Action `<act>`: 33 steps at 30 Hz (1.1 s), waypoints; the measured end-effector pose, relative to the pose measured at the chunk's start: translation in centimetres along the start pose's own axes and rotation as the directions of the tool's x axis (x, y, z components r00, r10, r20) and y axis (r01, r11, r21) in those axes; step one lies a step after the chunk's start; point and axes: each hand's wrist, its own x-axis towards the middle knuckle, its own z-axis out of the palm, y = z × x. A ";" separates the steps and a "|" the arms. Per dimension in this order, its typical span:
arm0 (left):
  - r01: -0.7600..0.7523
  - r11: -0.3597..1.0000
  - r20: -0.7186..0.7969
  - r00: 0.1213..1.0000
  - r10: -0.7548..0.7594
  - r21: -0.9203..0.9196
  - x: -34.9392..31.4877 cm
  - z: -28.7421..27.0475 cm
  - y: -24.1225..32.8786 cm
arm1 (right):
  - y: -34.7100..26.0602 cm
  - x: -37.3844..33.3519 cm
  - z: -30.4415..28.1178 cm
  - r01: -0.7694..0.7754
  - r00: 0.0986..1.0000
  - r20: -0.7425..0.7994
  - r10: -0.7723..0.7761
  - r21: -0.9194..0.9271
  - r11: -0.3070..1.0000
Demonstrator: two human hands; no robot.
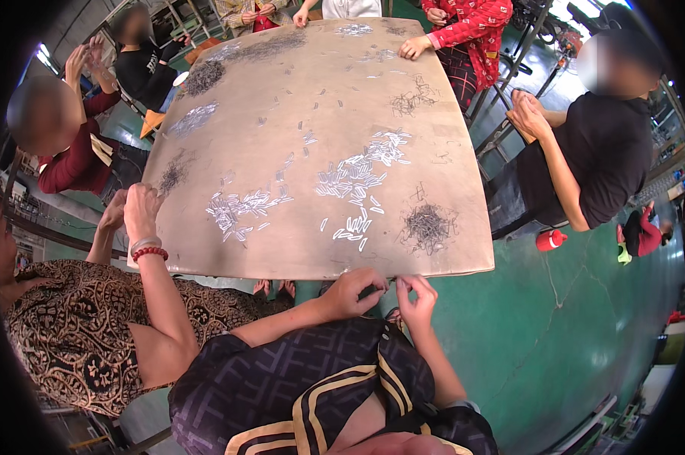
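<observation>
At the near edge of a large tan table [251,163], my left hand [352,293] and my right hand [417,297] are close together, fingers pinched. Whatever is between the fingertips is too small to make out. On the tabletop just beyond them lies a loose heap of small white, flat, elongated pieces [351,178], with a few strays nearer me. A tangle of thin dark wire-like pieces [427,226] sits to the right of it. Another group of white pieces [240,211] is spread to the left.
Co-workers surround the table; one in a patterned dress [77,326] sits close on my left, hands over the corner. A person in black [597,152] is at the right. More dark piles [204,77] lie at the far left. A red container [550,240] stands on the green floor [509,326].
</observation>
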 end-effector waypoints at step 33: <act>-0.044 0.991 0.013 0.999 0.042 0.127 -2.2 1.4 0.5 | 5.0 5.0 5.0 -0.309 0.910 0.318 0.264 0.099 0.946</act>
